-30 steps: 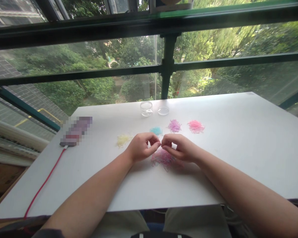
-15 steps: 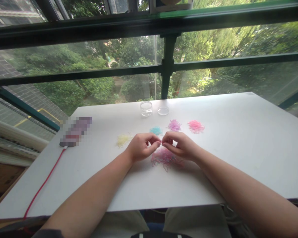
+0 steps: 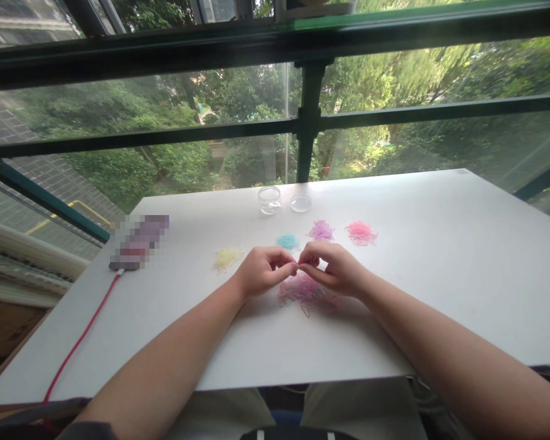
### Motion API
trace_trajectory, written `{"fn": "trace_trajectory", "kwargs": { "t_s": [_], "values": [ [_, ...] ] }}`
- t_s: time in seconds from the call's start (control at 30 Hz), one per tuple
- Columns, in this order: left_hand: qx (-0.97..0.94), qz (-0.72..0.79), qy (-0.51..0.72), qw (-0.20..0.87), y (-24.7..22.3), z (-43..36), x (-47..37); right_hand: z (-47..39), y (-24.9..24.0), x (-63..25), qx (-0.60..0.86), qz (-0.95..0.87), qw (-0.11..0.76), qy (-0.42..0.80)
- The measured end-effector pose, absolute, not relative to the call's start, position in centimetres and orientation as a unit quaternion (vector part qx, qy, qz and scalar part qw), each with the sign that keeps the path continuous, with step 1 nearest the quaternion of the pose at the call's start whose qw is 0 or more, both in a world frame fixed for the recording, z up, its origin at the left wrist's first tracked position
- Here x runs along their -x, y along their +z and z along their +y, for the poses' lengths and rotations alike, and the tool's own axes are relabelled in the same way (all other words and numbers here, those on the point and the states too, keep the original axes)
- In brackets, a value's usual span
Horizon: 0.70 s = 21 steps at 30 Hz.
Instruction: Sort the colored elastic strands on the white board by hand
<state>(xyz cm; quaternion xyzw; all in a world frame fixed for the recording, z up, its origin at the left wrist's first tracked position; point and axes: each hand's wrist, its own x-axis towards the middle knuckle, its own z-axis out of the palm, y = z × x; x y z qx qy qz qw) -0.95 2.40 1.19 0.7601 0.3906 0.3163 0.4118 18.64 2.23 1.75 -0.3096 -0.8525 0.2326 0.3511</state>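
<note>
My left hand (image 3: 263, 270) and my right hand (image 3: 332, 267) meet fingertip to fingertip, each in a pinch. Whatever lies between the fingertips is too small to make out. Just below them spreads a mixed pile of pink and pale thin loops (image 3: 305, 292), partly covered by the hands. Beyond my hands are a blue pile (image 3: 287, 241), a purple pile (image 3: 321, 230) and a coral-pink pile (image 3: 361, 233). A pale yellow pile (image 3: 227, 258) lies left of my left hand.
On the white table (image 3: 440, 256), a clear round container (image 3: 269, 201) stands near the far edge beside a clear flat lid (image 3: 300, 203). At the left lies a pixelated phone-like object (image 3: 140, 243) with a red cable (image 3: 83, 337). Green-framed windows rise behind.
</note>
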Motion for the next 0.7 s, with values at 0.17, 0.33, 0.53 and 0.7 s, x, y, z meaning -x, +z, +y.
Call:
{"fn": "trace_trajectory", "kwargs": {
  "t_s": [0.17, 0.33, 0.53, 0.7],
  "values": [
    [-0.753, 0.373, 0.307, 0.447, 1.23, 2.46, 0.98, 2.09, 1.82, -18.65, 0.302, -0.850, 0.360, 0.239],
    [-0.754, 0.354, 0.297, 0.468, 1.34, 2.40, 0.99, 1.76, 2.16, -18.62, 0.260, -0.865, 0.349, 0.251],
    [-0.749, 0.355, 0.300, 0.473, 1.16, 2.43, 1.04, 1.67, 2.20, -18.52, 0.262, -0.866, 0.343, 0.250],
    [-0.735, 0.361, 0.300, 0.488, 0.94, 2.51, 1.10, 1.77, 1.96, -18.58, 0.274, -0.858, 0.356, 0.251]
  ]
}}
